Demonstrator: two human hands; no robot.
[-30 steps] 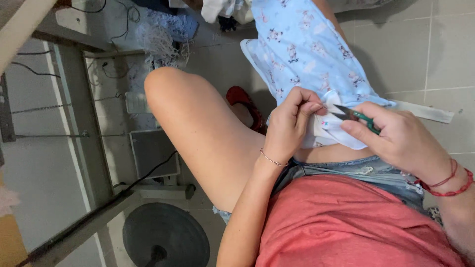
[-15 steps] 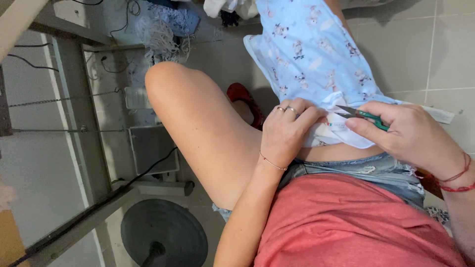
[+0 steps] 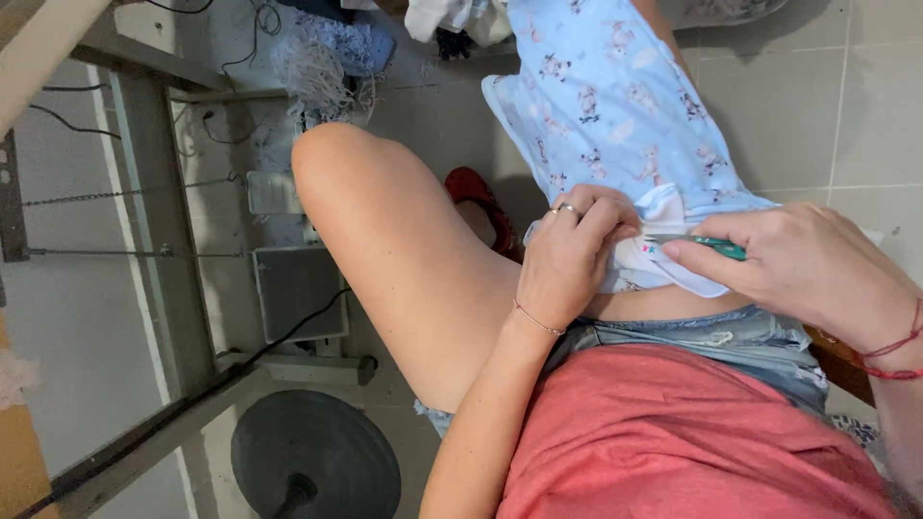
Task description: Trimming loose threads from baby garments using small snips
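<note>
A light blue garment with small printed animals (image 3: 615, 106) lies over my right thigh and hangs toward the tiled floor. My left hand (image 3: 572, 255) pinches the garment's white edge (image 3: 663, 207), with a ring on one finger and a thin bracelet at the wrist. My right hand (image 3: 808, 264) holds small thread snips with a green handle (image 3: 716, 247); the metal tips point left at the white edge, close to my left fingers. Red strings circle my right wrist.
My bare left knee (image 3: 385, 231) rises at centre. A sewing table's metal frame (image 3: 154, 240) and pedal (image 3: 293, 288) stand to the left, with a round grey base (image 3: 312, 466) below. A red shoe (image 3: 481, 202) and fabric scraps (image 3: 317, 58) lie on the tiles.
My left hand turned palm down and pressed onto the white edge. My right hand slid the snips left toward it, and the garment shifted slightly with them.
</note>
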